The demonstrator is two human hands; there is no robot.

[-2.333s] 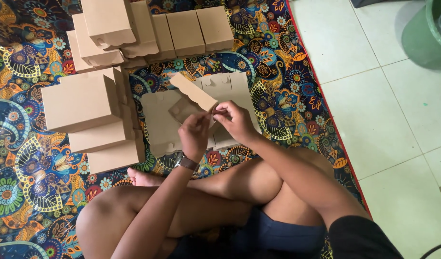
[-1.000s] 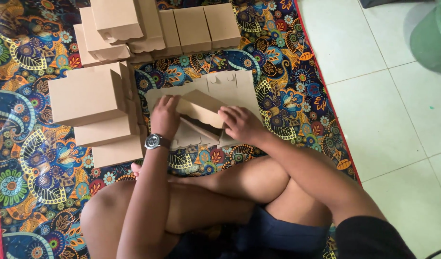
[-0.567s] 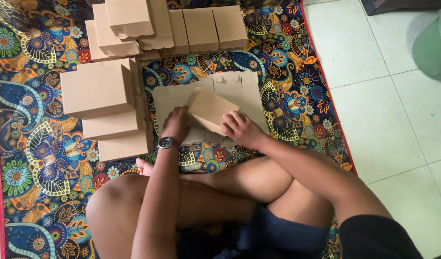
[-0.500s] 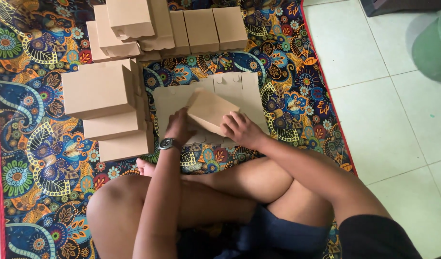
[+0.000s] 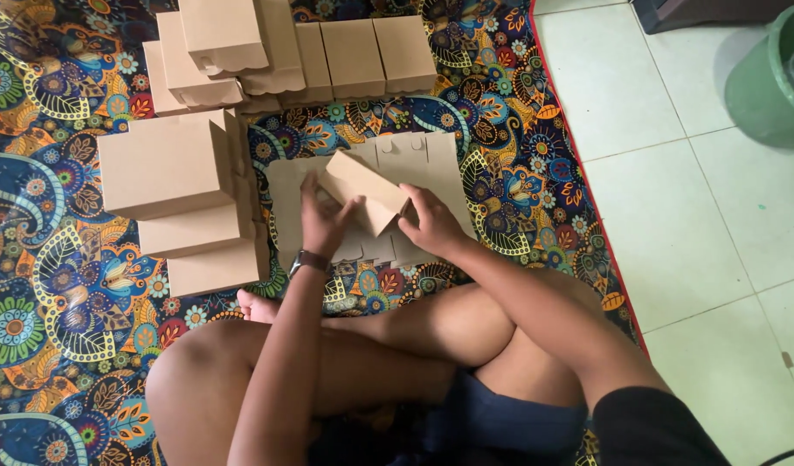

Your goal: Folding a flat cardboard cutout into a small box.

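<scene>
Since half a second ago, our hands have shifted only slightly: the half-folded cardboard box (image 5: 364,188) has been lifted a little higher off the flat sheets, and our left hand (image 5: 324,217) has slid further up its near side. Both hands were already on it then.

We hold the box between our two hands above the flat cardboard blanks (image 5: 419,160) lying on the patterned mat (image 5: 60,285). Our left hand, a watch (image 5: 308,260) at its wrist, is spread against the box's left end with the fingers upright; our right hand (image 5: 430,226) grips the right end, fingers curled around the lower edge. The box's long axis runs from upper left to lower right, tilted, with its broad face turned up towards us.

To the left we count three folded boxes in a stepped stack (image 5: 183,207). At the top stands a further group of boxes (image 5: 285,52), about seven, though overlap makes the count uncertain. One green bucket (image 5: 772,82) stands on the tiled floor (image 5: 699,242) at upper right.
</scene>
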